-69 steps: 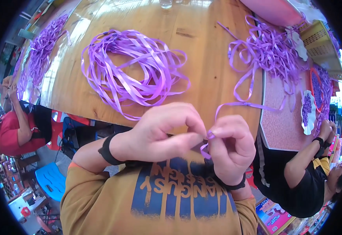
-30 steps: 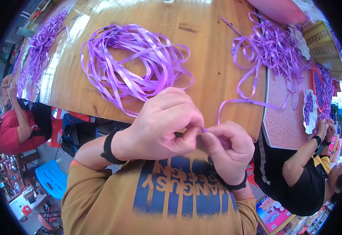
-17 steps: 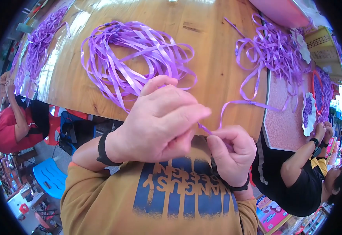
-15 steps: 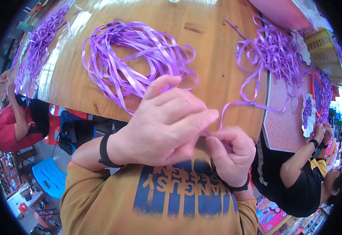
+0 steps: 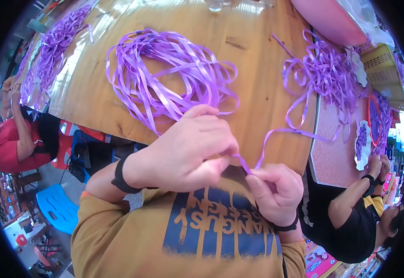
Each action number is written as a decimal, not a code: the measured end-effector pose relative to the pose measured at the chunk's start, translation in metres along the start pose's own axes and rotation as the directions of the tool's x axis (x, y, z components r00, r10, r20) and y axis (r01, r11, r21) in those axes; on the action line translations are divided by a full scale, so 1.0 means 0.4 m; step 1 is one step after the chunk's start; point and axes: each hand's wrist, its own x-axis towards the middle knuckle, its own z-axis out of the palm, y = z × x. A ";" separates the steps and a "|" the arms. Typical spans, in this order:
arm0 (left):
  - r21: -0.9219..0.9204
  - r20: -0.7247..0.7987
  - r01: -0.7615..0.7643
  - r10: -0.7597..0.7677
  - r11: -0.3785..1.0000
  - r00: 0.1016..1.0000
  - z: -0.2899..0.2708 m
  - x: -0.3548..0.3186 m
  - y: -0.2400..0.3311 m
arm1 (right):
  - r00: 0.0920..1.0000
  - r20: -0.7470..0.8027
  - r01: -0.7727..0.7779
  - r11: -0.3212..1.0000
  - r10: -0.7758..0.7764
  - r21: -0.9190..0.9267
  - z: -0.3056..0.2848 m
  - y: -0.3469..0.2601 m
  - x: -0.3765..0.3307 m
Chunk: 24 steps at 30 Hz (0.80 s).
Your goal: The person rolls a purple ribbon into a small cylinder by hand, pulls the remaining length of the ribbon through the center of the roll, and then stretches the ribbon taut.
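A narrow purple ribbon (image 5: 242, 163) stretches across the short gap between my hands at the table's near edge. My left hand (image 5: 190, 150) is closed on one part of it, with the fingertips turned inward and partly hidden. Thumb and forefinger of my right hand (image 5: 277, 190) pinch the ribbon close by. From there the strip rises and runs right over the table to a loose tangle of purple ribbon (image 5: 324, 74). Beyond my left hand lies a big looped coil of purple ribbon (image 5: 165, 69).
The wooden table (image 5: 257, 69) holds more ribbon (image 5: 61, 44) at far left. A pink basin (image 5: 331, 21) stands at back right, near a yellow basket (image 5: 382, 69). Co-workers sit on both sides, one in red (image 5: 14, 148), one in black (image 5: 354, 222). A blue stool (image 5: 57, 208) is lower left.
My left hand has drawn left and slightly down, away from my right hand, and more ribbon shows between them. The whole view has shifted a little.
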 end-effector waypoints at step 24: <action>-0.049 -0.829 0.564 -0.348 0.824 0.438 -0.293 -0.179 -0.178 | 0.902 -0.127 -0.323 0.841 0.412 0.435 -0.142 0.061 -0.072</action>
